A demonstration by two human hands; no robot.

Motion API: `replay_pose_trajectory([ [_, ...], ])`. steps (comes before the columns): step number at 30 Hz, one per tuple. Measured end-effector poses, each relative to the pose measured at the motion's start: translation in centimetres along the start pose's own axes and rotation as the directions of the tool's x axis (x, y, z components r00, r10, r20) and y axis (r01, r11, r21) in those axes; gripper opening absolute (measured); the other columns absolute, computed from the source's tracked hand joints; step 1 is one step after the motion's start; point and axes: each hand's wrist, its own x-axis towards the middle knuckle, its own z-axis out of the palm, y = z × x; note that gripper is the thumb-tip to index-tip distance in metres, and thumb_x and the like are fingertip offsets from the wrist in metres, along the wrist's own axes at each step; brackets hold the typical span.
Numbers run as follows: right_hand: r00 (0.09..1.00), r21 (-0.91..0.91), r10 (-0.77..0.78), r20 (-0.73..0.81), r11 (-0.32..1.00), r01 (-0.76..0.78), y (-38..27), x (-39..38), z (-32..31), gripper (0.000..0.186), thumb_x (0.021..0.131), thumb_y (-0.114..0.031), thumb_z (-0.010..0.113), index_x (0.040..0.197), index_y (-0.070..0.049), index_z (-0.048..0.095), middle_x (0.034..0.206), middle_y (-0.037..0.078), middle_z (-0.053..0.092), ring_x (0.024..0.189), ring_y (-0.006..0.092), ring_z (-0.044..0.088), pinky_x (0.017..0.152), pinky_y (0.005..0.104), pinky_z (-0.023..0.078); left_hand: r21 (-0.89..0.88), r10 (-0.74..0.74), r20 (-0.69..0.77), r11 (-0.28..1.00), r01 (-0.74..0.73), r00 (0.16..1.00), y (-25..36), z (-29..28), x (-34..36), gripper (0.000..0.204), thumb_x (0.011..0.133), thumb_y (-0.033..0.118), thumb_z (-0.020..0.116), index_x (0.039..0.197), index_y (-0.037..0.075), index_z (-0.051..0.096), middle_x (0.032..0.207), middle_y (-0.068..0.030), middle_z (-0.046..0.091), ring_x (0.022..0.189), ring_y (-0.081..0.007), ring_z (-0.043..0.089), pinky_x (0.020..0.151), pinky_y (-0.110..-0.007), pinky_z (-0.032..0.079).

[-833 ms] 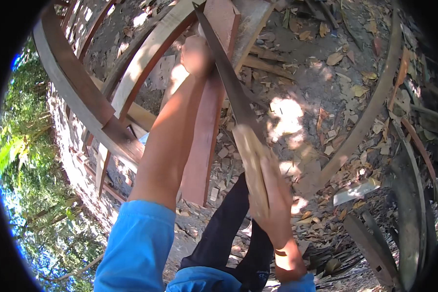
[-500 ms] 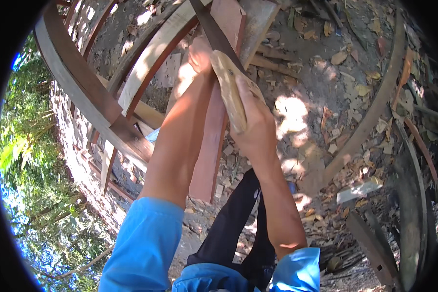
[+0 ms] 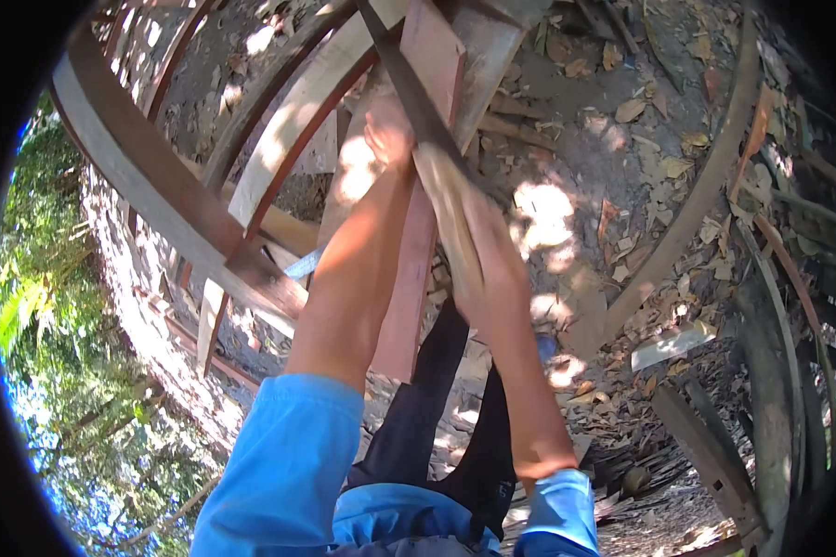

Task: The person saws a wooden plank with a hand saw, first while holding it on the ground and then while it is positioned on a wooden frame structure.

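My right hand [image 3: 494,265] is closed around the pale wooden handle [image 3: 444,209] of a handsaw. The saw's long dark blade [image 3: 407,82] slants up and away to the left, across a reddish plank [image 3: 402,311]. My left hand [image 3: 387,133] grips this plank at its left side, close to the blade and the front of the handle; its fingers are partly hidden. Under the far part of the plank lies a wider, greyish board [image 3: 485,58]. The blade's teeth cannot be made out.
Curved wooden pieces [image 3: 163,181] stand on the left, beside my left forearm. A long curved strip [image 3: 692,218] lies on the leaf-strewn ground to the right. Weathered timbers [image 3: 711,459] and a pale offcut [image 3: 673,346] lie at the lower right.
My right hand has drawn the saw back toward my body, so its handle sits nearer. My left hand stays on the plank, and the whole view has shifted slightly.
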Motion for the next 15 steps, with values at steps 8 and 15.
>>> replay_pose_trajectory([
  [8, 0.998, 0.083, 0.043, 0.055, 0.995, -0.048, -1.7, -3.0, -3.0, 0.068, 0.085, 0.006, 0.069, 0.151, 0.002, 0.051, 0.128, 0.030, 0.066, 0.121, 0.0485, 0.063, 0.106, 0.0478, 0.050, 0.154, -0.066, 0.007, 0.986, 0.064, 0.998, 0.5, 0.1, 0.5, 0.027, 0.092, 0.029, 0.067, 0.097, 0.007, 0.081, 0.089, -0.0128, 0.078, 0.084, -0.0301, 0.076, 0.076, -0.043, 0.059],
  [15, 1.000, 0.076, 0.012, 0.011, 0.997, -0.013, 0.2, -4.2, -1.8, 0.063, 0.089, 0.010, 0.062, 0.151, 0.001, 0.052, 0.141, 0.028, 0.063, 0.131, 0.0446, 0.061, 0.109, 0.0458, 0.050, 0.097, 0.119, 0.016, 0.988, -0.120, 0.993, 0.4, -0.3, -0.1, 0.026, 0.088, 0.037, 0.071, 0.089, 0.013, 0.080, 0.087, -0.0125, 0.077, 0.081, -0.0296, 0.075, 0.073, -0.040, 0.059],
])
